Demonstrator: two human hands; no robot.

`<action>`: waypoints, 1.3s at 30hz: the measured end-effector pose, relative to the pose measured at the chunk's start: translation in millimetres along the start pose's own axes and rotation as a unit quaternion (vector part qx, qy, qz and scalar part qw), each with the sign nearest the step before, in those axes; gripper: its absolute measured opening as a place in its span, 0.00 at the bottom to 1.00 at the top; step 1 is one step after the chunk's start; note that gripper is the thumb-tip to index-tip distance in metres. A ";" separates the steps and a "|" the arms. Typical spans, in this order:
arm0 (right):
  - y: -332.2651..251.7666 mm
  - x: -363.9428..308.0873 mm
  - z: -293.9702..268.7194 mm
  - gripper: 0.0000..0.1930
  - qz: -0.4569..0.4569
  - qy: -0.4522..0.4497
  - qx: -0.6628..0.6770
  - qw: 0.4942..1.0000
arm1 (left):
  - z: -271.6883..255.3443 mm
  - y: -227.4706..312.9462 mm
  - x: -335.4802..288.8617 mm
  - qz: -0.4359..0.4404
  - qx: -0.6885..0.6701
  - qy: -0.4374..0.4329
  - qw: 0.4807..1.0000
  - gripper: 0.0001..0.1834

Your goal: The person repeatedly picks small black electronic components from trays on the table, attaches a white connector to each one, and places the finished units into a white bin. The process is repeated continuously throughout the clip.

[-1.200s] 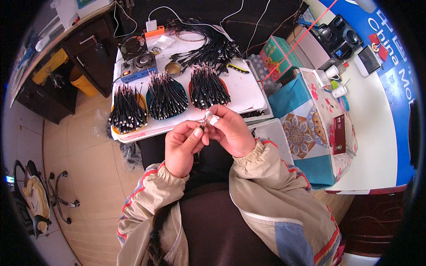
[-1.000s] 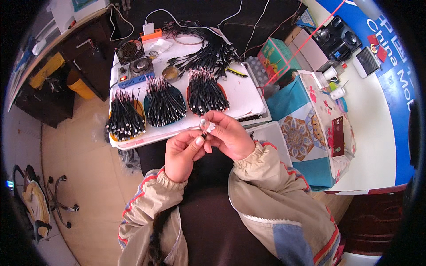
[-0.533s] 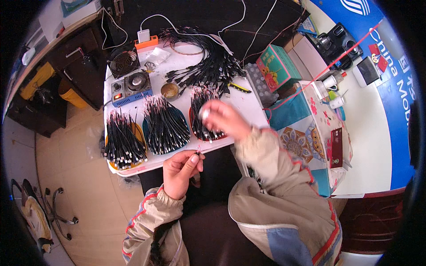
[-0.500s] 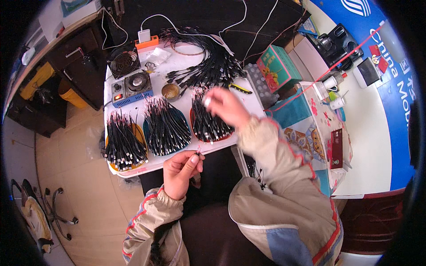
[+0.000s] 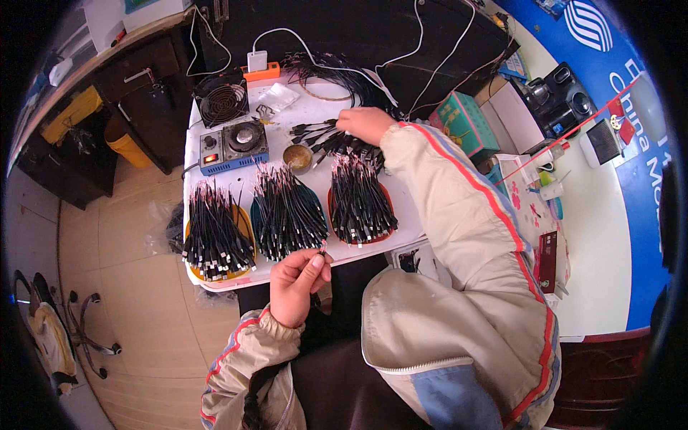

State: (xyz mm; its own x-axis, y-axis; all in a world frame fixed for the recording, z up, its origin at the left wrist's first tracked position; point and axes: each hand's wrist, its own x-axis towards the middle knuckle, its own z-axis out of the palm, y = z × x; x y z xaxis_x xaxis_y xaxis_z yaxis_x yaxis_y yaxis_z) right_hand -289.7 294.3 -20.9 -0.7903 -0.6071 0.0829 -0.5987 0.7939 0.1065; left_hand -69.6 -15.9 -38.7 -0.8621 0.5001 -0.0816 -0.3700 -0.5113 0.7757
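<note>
Since the earlier frame the right hand [image 5: 365, 125] has swung away from the left and out across the table, to the loose heap of black cables [image 5: 313, 133], while the left hand [image 5: 297, 279] has stayed low near the lap. The heap lies at the far side, right under the right hand's fingertips; those cables in view run roughly sideways, their ends fanned to the left. The right hand is plainly the nearer of the 2. Its fingers are drawn together and bent down, but whether they hold a cable is hard to tell. The left hand pinches 1 short cable [image 5: 323, 248] between thumb and finger, pink wire tips up, just in front of the table edge.

On the white table [image 5: 319, 176], 3 bunches of black cables [image 5: 287, 215] sit in a row between the hands. Behind them are a small bowl [image 5: 297, 159] and a blue-sided heater [image 5: 235, 147]. A green box [image 5: 466, 122] stands to the right; an office chair [image 5: 89, 330] is well apart on the left.
</note>
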 end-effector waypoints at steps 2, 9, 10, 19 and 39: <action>-4.0 -16.7 -29.9 0.08 0.076 0.039 0.047 0.995 | 0.9 0.8 -1.3 0.017 -0.011 0.004 1.000 0.08; -124.4 -121.3 -130.6 0.10 0.159 0.244 0.194 0.937 | 18.7 12.8 5.9 -0.030 -0.094 -0.020 0.995 0.09; -148.9 -131.3 -130.2 0.10 0.086 0.282 0.170 0.940 | 26.7 10.7 11.2 -0.044 -0.124 -0.037 0.991 0.09; -278.4 -181.9 -50.6 0.13 -0.122 0.198 0.085 0.969 | 70.4 45.3 56.6 0.047 -0.084 -0.096 0.991 0.09; -277.8 -160.2 -121.5 0.09 0.121 0.215 0.783 0.570 | 60.6 12.1 -76.5 0.081 0.060 -0.163 0.981 0.07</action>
State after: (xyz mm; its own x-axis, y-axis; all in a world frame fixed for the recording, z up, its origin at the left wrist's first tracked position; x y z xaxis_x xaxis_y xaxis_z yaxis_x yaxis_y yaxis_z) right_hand 19.1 166.7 56.5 -0.9712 -0.1578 0.1783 -0.1266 -0.2921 -0.9480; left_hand 12.9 -18.0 14.8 -0.7426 0.6260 0.2382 -0.1768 -0.5263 0.8317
